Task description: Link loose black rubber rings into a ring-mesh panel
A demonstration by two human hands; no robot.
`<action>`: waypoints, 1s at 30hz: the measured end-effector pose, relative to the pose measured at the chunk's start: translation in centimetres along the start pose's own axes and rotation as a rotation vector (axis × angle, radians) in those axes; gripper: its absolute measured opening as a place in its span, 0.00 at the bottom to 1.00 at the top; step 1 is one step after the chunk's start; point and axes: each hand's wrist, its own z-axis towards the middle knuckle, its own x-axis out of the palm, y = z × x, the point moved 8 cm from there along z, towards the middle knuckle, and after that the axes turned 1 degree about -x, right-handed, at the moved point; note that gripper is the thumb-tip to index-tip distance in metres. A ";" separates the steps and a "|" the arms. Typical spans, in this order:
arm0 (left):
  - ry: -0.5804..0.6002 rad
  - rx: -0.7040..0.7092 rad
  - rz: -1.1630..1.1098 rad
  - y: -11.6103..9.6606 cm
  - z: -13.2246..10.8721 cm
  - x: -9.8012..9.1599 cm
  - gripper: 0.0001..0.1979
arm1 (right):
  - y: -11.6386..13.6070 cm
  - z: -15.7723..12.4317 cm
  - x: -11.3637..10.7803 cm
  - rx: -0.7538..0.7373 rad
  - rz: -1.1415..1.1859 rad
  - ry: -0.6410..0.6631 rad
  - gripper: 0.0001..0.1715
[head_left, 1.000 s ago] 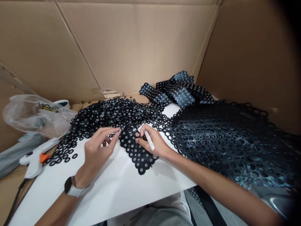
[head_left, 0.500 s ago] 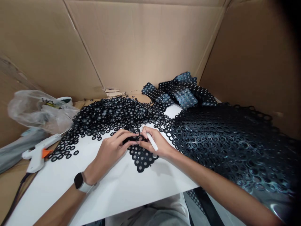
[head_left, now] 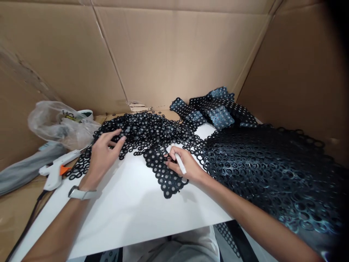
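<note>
My left hand (head_left: 103,154) is at the left side of a pile of loose black rings (head_left: 147,127), thumb and fingers apart, with nothing visible between them. A watch (head_left: 81,193) is on that wrist. In the middle, my right hand (head_left: 189,165) is closed around a white pen-like tool (head_left: 180,163). That hand's fingertips rest at the right edge of a small patch of joined black rings (head_left: 167,178), which lies on the white board (head_left: 117,214). The fingers partly cover the patch's upper right side.
A white glue gun (head_left: 56,173) with an orange trigger lies at the left, near a clear plastic bag (head_left: 54,123) and a white cup (head_left: 86,113). Folded dotted black strips (head_left: 218,105) sit at the back. A large black ring sheet (head_left: 261,167) covers the right. Cardboard walls (head_left: 180,54) surround the board.
My left hand has let go of the joined patch and moved left and up to the ring pile, its fingers opening. My right hand stays at the patch with the pen-like tool. The view shifted slightly.
</note>
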 end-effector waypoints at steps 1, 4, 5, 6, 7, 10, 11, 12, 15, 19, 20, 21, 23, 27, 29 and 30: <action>0.067 0.065 0.021 -0.5 -0.3 1.0 0.25 | 0.1 0.0 0.0 -0.002 -0.006 0.000 0.15; 0.250 0.268 0.098 -2.6 -2.2 4.4 0.20 | 0.5 -0.1 -0.1 -0.010 -0.021 0.001 0.15; 0.277 0.310 0.113 -3.3 -2.8 5.1 0.18 | 0.6 -0.1 -0.1 -0.013 -0.024 0.001 0.14; 0.289 0.336 0.118 -4.0 -3.3 5.6 0.17 | 0.6 0.0 -0.1 -0.017 -0.026 -0.001 0.14; 0.289 0.353 0.113 -4.7 -3.7 5.8 0.16 | 0.7 0.0 -0.1 -0.021 -0.025 -0.003 0.14; 0.173 0.421 0.081 -7.4 -4.3 4.8 0.15 | 0.6 0.0 -0.2 -0.023 -0.018 -0.010 0.13; 0.102 0.456 0.069 -8.4 -4.4 4.1 0.14 | 0.6 0.1 -0.2 -0.018 -0.014 -0.012 0.13; 0.029 0.494 0.055 -9.4 -4.6 3.2 0.13 | 0.5 0.1 -0.2 -0.012 -0.011 -0.014 0.14; -0.138 0.570 0.009 -11.7 -5.2 1.0 0.16 | 0.5 0.1 -0.3 0.000 0.002 -0.022 0.14; -0.205 0.620 -0.056 -13.4 -6.2 0.0 0.22 | 0.7 0.1 -0.3 -0.004 0.019 -0.029 0.14; -0.160 0.667 -0.063 -13.9 -6.6 0.5 0.23 | 0.8 0.1 -0.2 -0.007 0.025 -0.028 0.14; -0.089 0.723 -0.061 -14.4 -7.0 1.2 0.23 | 0.9 0.1 -0.2 -0.012 0.032 -0.027 0.14; 0.071 0.800 -0.042 -14.8 -7.8 2.9 0.22 | 1.0 0.2 -0.1 -0.029 0.056 -0.027 0.16; 0.193 0.784 -0.006 -14.0 -8.1 4.8 0.21 | 0.7 0.6 -0.1 -0.035 0.164 -0.045 0.18; 0.194 0.773 -0.013 -13.7 -8.1 4.9 0.21 | 0.5 0.7 -0.1 -0.024 0.195 -0.052 0.18; 0.195 0.769 -0.015 -13.5 -8.0 4.9 0.21 | 0.5 0.7 -0.1 -0.018 0.199 -0.052 0.18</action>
